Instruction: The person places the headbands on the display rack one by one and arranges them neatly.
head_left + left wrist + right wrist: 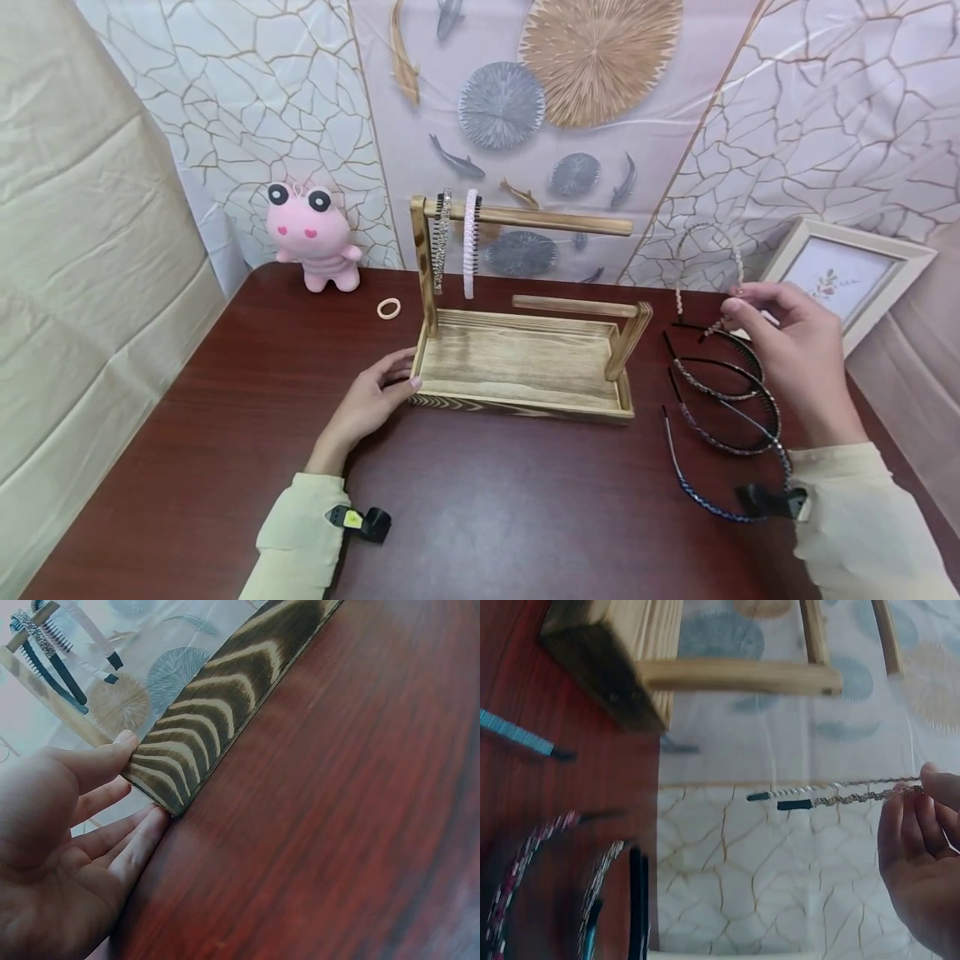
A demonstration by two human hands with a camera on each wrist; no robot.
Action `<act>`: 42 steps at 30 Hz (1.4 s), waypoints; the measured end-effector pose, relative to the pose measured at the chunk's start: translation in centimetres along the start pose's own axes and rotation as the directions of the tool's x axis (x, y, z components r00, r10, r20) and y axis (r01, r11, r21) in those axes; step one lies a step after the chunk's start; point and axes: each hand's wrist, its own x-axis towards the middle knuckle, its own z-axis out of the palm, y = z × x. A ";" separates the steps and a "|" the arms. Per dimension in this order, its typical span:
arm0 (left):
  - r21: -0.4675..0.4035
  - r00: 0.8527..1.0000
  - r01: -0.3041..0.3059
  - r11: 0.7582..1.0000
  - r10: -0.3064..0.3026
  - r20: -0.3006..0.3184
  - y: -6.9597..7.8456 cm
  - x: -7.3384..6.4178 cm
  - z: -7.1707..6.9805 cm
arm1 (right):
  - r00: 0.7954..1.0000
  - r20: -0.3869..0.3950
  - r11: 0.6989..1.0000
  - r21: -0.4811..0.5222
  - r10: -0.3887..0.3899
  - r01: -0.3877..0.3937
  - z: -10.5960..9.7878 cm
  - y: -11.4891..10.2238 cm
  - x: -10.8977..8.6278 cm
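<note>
My left hand (366,404) grips the near left corner of a wooden rack (517,408), thumb on the tray's rim and fingers against its end. Over the rack's upper bar (555,220) hang a glittery headband (442,242) and a pale pink headband (470,246), both toward the post. At the right, my right hand (806,358) pinches a thin beaded headband (851,799) between thumb and fingers, raised off the table. Below that hand lie several dark headbands, one of them blue (708,502). The lower bar (573,306) has nothing on it.
A pink plush toy (318,237) sits at the back left, with a small wooden ring (388,309) to its right. A white picture frame (851,250) leans at the back right. Patterned cloth (285,100) hangs behind the dark red table (247,425).
</note>
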 end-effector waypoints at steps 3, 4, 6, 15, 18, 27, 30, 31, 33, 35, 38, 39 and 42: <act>0.004 1.000 -0.015 1.000 0.015 -0.005 -1.5 0.7 0.0 | 0.998 -0.026 0.990 -0.134 -0.056 0.052 1.2 -0.5 0.5; 0.006 1.000 -0.018 1.000 0.018 -0.005 -2.0 0.9 0.0 | 0.997 -0.033 0.984 -0.162 -0.075 0.069 1.7 -0.6 0.7; 0.009 1.000 -0.020 1.000 0.020 -0.005 -2.0 1.0 0.0 | 0.993 -0.033 0.981 -0.165 -0.111 0.104 2.5 -0.9 1.0; 0.017 1.000 -0.013 1.000 0.013 0.005 0.7 0.0 0.0 | 0.977 0.018 0.963 -0.167 -0.212 0.212 6.2 -2.4 1.6; 0.024 1.000 -0.016 1.000 0.016 0.006 1.7 -0.3 0.0 | 0.976 0.030 0.960 -0.180 -0.215 0.217 7.3 -2.9 1.7; 0.022 1.000 -0.029 0.999 0.028 0.006 2.0 -0.5 0.1 | 0.975 0.073 0.970 -0.113 -0.209 0.216 10.2 -2.9 2.3; 0.024 1.000 -0.022 0.999 0.022 0.006 2.0 -0.5 0.0 | 0.973 0.085 0.971 -0.085 -0.215 0.222 11.4 -2.9 2.2; 0.024 1.000 -0.017 1.000 0.017 0.006 2.0 -0.5 0.0 | 0.972 0.089 0.972 -0.073 -0.218 0.224 11.9 -2.9 2.2; 0.027 1.000 -0.008 1.000 0.008 0.004 1.8 -0.5 0.0 | 0.971 0.099 0.974 -0.043 -0.219 0.224 12.8 -2.9 2.1; 0.028 1.000 -0.006 1.000 0.006 0.003 1.3 -0.3 0.0 | 0.969 0.110 0.975 -0.014 -0.221 0.224 13.7 -3.0 1.9; 0.026 1.000 -0.007 1.000 0.007 0.000 0.1 0.2 0.1 | 0.968 0.128 0.976 0.015 -0.218 0.217 15.1 -3.0 1.7; 0.022 1.000 -0.007 1.000 0.007 -0.001 -0.4 0.3 0.1 | 0.967 0.136 0.977 0.029 -0.214 0.212 15.6 -3.1 1.7; 0.016 1.000 -0.014 1.000 0.014 -0.010 -1.5 0.6 0.0 | 0.963 0.159 0.976 0.032 -0.219 0.216 16.9 -3.2 1.6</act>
